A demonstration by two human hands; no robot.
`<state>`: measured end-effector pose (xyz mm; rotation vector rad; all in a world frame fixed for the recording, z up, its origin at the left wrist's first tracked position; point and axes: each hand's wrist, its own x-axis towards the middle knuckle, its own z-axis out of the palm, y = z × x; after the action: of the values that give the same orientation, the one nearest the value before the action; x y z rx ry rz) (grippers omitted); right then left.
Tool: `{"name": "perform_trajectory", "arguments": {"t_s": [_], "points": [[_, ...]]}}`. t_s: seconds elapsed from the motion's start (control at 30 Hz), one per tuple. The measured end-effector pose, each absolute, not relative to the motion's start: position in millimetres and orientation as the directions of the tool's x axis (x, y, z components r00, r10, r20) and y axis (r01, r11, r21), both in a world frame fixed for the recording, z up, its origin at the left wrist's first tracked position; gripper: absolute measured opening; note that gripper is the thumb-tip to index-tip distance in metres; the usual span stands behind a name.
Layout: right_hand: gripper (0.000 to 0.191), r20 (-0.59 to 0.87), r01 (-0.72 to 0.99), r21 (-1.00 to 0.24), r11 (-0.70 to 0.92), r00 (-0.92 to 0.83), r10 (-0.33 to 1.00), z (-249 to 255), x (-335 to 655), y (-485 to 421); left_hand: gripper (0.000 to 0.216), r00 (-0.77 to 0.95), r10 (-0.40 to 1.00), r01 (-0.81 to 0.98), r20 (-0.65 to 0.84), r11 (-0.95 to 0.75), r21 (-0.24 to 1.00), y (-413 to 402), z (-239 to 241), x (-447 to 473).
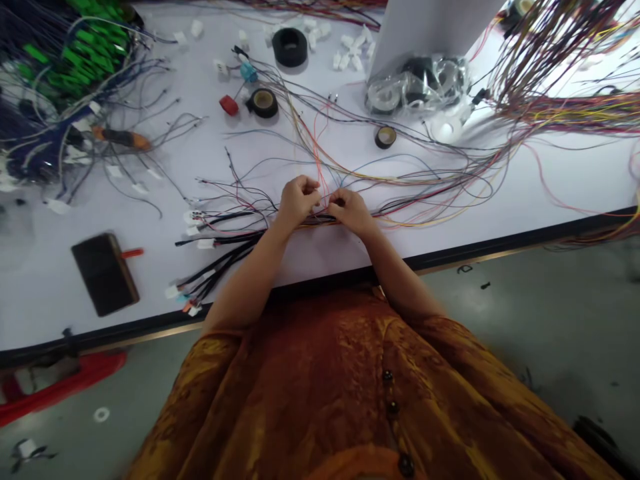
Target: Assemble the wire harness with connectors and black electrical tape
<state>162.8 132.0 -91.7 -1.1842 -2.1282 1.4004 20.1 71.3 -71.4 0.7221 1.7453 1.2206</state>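
My left hand (300,200) is closed in a pinch over the wire bundle, with thumb and forefinger together at thin orange wires (317,150). Just to its right, my right hand (350,210) is also pinched, its fingertips at the lower ends of the same wires. Exactly which strands each hand grips is too fine to make out. Beneath both hands runs a wire harness (400,208) of black, red and yellow wires. Its black-sleeved branches (230,257) with white connectors fan out to the left, partly behind my left forearm.
Tape rolls (290,48) and a red piece (229,105) lie beyond my hands. A phone (105,273) rests at left, below an orange-handled tool (123,138) and green-connector wires (90,60). A plastic bag (420,83) and heaped wires (550,100) occupy the right. The table edge (450,253) is near me.
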Motion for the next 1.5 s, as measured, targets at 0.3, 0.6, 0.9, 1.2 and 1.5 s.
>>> {"name": "perform_trajectory", "arguments": {"t_s": [0.3,0.6,0.9,1.2,1.5], "points": [[0.008,-0.296,0.301,-0.940,-0.163,-0.477,0.827,-79.6,179.0,144.3,0.012,-0.326,0.769,-0.444,-0.551,0.390,0.807,75.7,-58.3,12.1],[0.013,-0.252,0.600,-0.788,0.140,-0.520,0.816,-78.1,180.1,166.5,0.014,-0.249,0.821,-0.289,-0.514,0.443,0.849,89.8,-63.6,11.4],[0.007,-0.287,0.556,-0.823,0.120,-0.588,0.756,-73.8,183.3,167.1,0.011,-0.244,0.844,-0.186,-0.478,0.443,0.877,94.7,-68.6,14.8],[0.009,-0.299,0.388,-0.919,-0.063,-0.587,0.752,-64.6,189.0,161.3,0.012,-0.093,0.814,-0.119,-0.573,0.562,0.818,106.0,-71.9,20.1],[0.005,-0.278,0.406,-0.913,-0.041,-0.544,0.791,-74.2,191.3,155.7,0.018,-0.134,0.826,-0.151,-0.547,0.528,0.836,106.4,-78.0,30.1]]}}
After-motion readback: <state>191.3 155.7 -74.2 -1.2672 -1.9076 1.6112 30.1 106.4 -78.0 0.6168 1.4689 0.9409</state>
